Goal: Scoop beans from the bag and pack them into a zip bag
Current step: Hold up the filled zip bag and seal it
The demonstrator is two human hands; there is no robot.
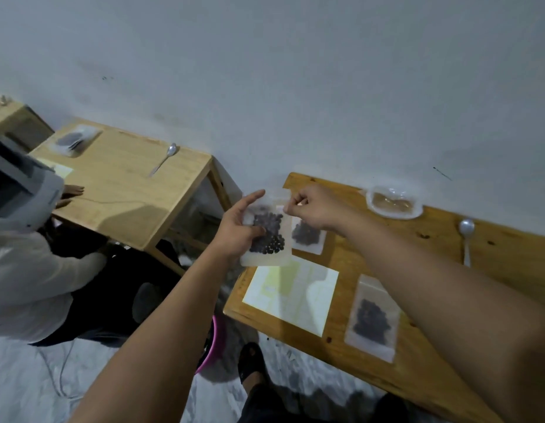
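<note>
Zip bag (268, 236) of beans between left hand (239, 232), right hand (310, 209)

Table (433, 233), left end crowded: paper sheet (292, 297), filled pouch (307, 235) beyond it, left hand (240, 233) and right hand (310, 209) holding a zip bag (268, 236) above. Bean bag (393, 204) at far edge, spoon (466, 236) beside. Bare wood between spoon and near pouch (373, 319); right forearm crosses over it.

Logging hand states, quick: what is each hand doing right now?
Left hand: holds the zip bag, thumb across its front.
Right hand: pinches the top edge of the same bag.
</note>
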